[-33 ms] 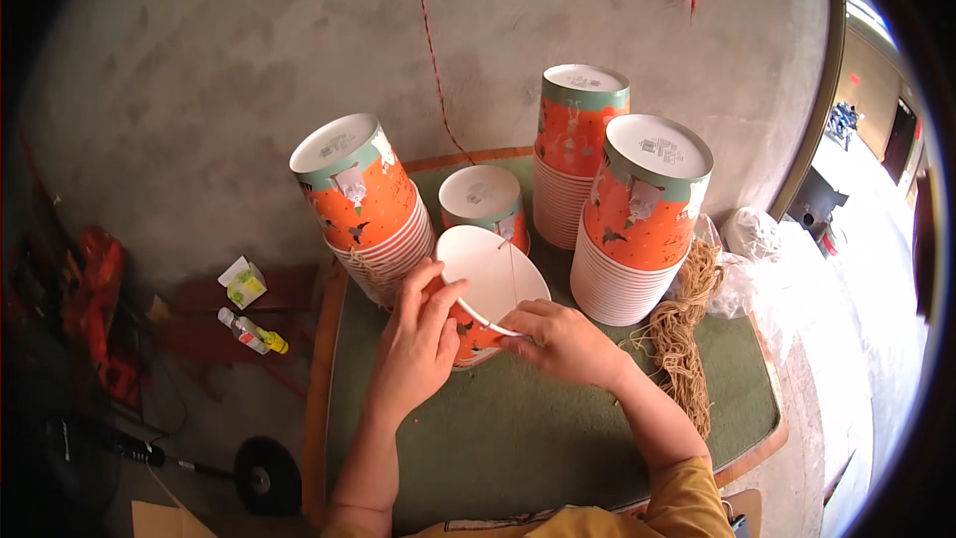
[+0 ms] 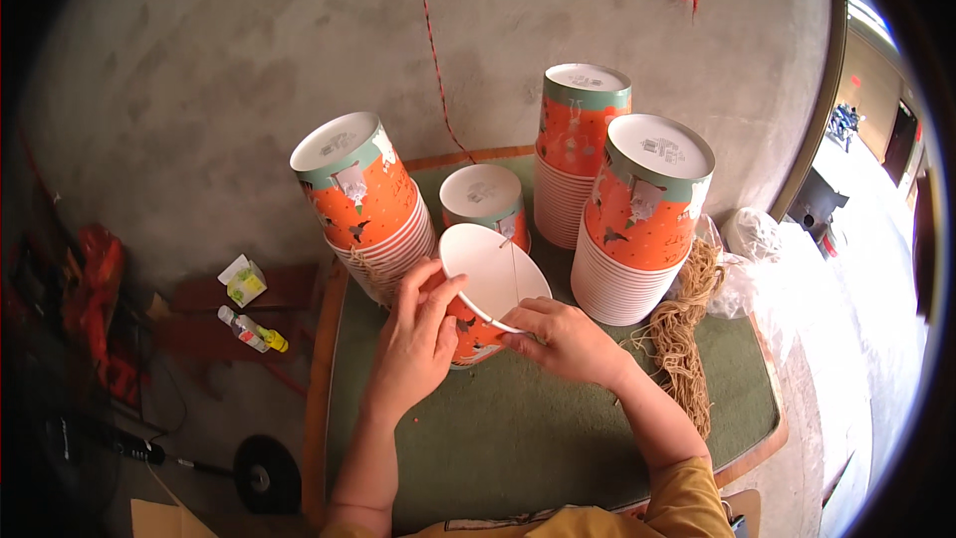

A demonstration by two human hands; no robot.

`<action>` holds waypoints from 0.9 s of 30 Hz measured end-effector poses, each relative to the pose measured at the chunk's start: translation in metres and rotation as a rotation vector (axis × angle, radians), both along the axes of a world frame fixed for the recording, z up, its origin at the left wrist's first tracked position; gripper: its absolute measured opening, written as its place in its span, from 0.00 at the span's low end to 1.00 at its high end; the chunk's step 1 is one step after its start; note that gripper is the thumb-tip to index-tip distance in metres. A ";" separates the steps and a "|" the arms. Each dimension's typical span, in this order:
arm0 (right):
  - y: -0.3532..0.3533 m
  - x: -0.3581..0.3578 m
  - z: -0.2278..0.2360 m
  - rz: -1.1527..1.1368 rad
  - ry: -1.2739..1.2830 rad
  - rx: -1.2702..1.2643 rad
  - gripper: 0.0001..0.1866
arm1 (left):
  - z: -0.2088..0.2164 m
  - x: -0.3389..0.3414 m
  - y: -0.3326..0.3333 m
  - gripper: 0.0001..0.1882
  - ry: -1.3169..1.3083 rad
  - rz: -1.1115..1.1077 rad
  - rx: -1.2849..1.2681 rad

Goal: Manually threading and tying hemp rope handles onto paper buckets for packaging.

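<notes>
One orange paper bucket (image 2: pixel 486 274) over the green-topped desk (image 2: pixel 478 448), just behind it an upturned bucket (image 2: pixel 482 189); impossible to tell whether resting or lifted. Points mouth-up, with the long axis leaning toward the right in view. Shows a smooth white inside, a white rolled rim, and an orange outside printed with dark figures. Carries a thin string (image 2: pixel 516 277) across the mouth. Grasped at the left of the rim by the left hand (image 2: pixel 415 344), pinched at the near edge by the right hand (image 2: pixel 564 341).
</notes>
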State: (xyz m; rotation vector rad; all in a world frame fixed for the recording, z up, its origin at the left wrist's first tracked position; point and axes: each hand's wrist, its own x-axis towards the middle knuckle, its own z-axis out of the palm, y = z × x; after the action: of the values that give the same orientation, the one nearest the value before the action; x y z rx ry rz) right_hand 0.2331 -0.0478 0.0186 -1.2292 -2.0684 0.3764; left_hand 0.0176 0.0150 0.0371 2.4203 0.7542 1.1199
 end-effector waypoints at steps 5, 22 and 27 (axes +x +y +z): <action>0.006 0.002 -0.006 0.041 0.275 -0.082 0.09 | 0.000 -0.017 0.015 0.27 0.004 0.116 0.119; 0.022 -0.001 -0.020 0.088 1.747 -0.692 0.12 | 0.000 -0.038 0.034 0.38 -0.417 -0.082 -0.456; 0.019 -0.003 -0.020 0.168 1.854 -0.602 0.14 | -0.022 -0.009 0.031 0.69 -0.621 -0.244 -0.368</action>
State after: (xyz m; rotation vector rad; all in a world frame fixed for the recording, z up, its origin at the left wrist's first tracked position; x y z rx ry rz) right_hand 0.2301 -0.0291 -0.0019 -0.4071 -0.3804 1.5248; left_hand 0.0081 0.0457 0.0153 1.6669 0.3994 1.3796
